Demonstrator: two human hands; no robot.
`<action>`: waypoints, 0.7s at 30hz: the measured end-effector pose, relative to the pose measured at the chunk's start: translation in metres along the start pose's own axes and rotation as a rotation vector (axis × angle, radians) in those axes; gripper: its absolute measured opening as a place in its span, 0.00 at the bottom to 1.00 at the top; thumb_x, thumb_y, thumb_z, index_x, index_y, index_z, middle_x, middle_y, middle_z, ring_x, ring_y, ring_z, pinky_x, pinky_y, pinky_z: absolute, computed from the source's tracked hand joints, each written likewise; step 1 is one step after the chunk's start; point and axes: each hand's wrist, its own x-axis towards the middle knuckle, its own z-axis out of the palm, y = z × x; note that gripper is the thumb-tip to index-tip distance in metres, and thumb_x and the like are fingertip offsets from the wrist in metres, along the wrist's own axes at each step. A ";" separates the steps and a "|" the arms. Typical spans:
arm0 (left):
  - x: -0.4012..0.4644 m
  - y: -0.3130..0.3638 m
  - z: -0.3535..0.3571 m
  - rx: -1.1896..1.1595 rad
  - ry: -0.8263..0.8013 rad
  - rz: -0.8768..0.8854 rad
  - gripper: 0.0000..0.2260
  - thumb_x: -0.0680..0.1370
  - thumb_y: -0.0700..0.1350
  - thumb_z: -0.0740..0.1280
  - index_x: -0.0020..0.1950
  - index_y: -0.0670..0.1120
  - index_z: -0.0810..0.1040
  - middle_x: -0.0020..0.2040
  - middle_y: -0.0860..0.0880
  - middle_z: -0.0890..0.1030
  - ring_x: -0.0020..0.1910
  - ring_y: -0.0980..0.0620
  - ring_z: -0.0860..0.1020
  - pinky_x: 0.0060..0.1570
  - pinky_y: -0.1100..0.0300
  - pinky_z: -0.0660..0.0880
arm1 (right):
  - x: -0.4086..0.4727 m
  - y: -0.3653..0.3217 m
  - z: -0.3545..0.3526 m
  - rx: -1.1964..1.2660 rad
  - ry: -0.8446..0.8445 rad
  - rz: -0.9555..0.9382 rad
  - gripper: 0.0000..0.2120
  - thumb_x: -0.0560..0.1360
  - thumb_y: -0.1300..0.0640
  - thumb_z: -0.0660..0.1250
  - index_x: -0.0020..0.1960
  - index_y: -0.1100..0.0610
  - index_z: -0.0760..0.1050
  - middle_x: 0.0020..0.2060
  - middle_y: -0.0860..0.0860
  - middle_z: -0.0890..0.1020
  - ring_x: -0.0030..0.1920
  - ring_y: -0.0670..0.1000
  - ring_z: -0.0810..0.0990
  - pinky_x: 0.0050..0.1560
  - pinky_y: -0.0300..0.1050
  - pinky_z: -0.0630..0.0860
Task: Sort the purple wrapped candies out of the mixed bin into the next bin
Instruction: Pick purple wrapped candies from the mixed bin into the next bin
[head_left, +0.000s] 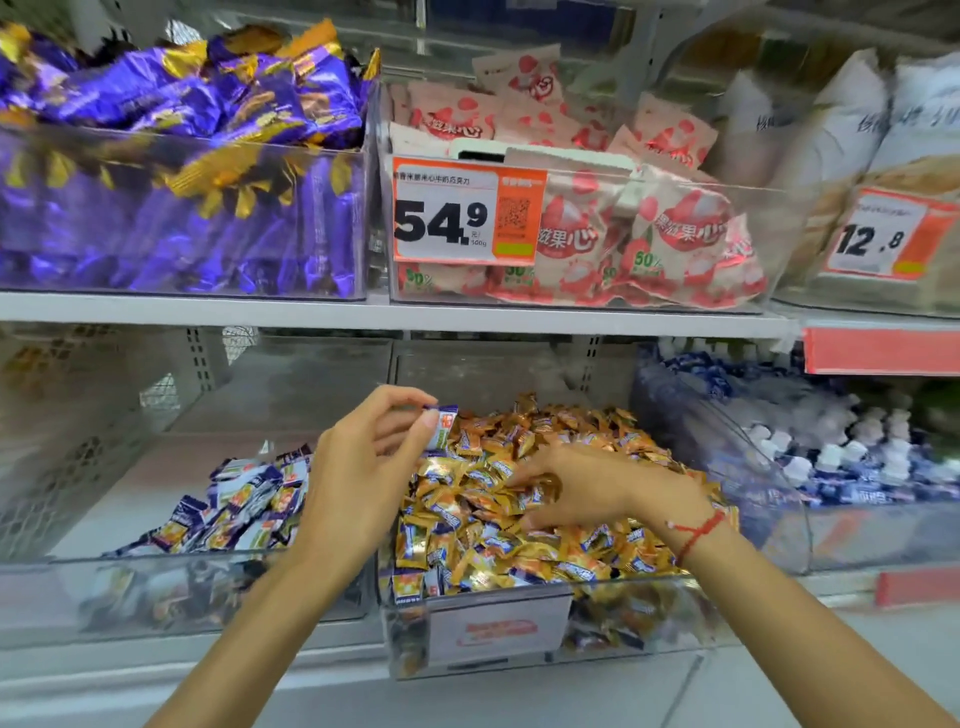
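Our left hand pinched one purple candy above the mixed bin while our right hand, fingers loosely curled, raked the heap; we judged that light pinch could drop it back short of the next bin.

Open bin tops under the shelf; clear divider wall between bins

The left hand pinches one purple wrapped candy between thumb and fingertips, holding it up above the divide between two clear bins on the lower shelf. The right hand rests palm down, fingers curled into the heap of orange and purple sweets in the mixed bin. Just to its left, the next bin holds a smaller pile of purple candies. A red string bracelet circles the right wrist.
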 end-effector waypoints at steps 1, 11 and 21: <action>0.001 0.000 0.001 0.002 0.004 0.001 0.05 0.77 0.46 0.69 0.50 0.55 0.79 0.43 0.60 0.83 0.45 0.62 0.82 0.50 0.55 0.81 | 0.000 0.005 0.003 -0.033 0.067 0.021 0.17 0.75 0.46 0.69 0.63 0.45 0.77 0.62 0.44 0.78 0.63 0.49 0.75 0.59 0.48 0.74; 0.003 0.004 0.008 0.153 -0.087 0.048 0.08 0.75 0.48 0.69 0.52 0.60 0.82 0.48 0.62 0.83 0.49 0.65 0.80 0.52 0.63 0.79 | -0.019 0.027 -0.002 -0.031 0.422 0.053 0.11 0.75 0.53 0.69 0.57 0.44 0.81 0.57 0.46 0.79 0.61 0.49 0.72 0.56 0.45 0.71; -0.004 0.011 0.013 0.177 -0.145 0.027 0.07 0.75 0.59 0.61 0.50 0.61 0.76 0.45 0.61 0.83 0.46 0.66 0.80 0.46 0.55 0.81 | 0.005 0.011 0.015 0.208 0.247 0.031 0.08 0.77 0.52 0.67 0.53 0.53 0.81 0.47 0.44 0.82 0.49 0.47 0.79 0.50 0.46 0.76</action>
